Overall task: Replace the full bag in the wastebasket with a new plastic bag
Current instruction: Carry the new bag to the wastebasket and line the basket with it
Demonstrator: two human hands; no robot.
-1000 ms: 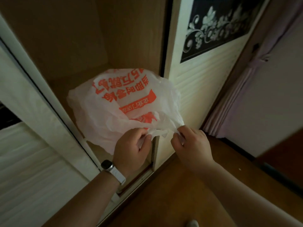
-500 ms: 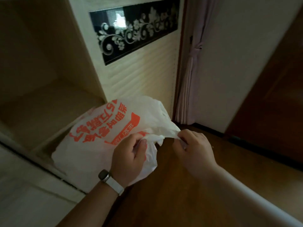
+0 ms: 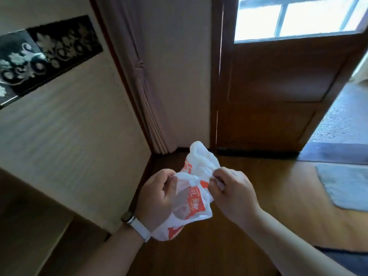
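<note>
A white plastic bag (image 3: 196,198) with orange print hangs crumpled between both hands, above the wooden floor. My left hand (image 3: 157,198) grips its left side, with the bag draped down over the wrist by a white-strapped watch. My right hand (image 3: 231,191) pinches the bag's upper right part with closed fingers. One loop of the bag sticks up behind the right hand. No wastebasket is in view.
A pale wardrobe door (image 3: 65,120) with a black floral band stands at the left. A tied curtain (image 3: 143,92) hangs in the corner. A brown wooden door (image 3: 278,92) with a window is ahead, an opening and a grey mat (image 3: 346,186) to the right.
The view has swung right, away from the open wardrobe towards the door. The bag has come out of the wardrobe and is now bunched up small between both hands.
</note>
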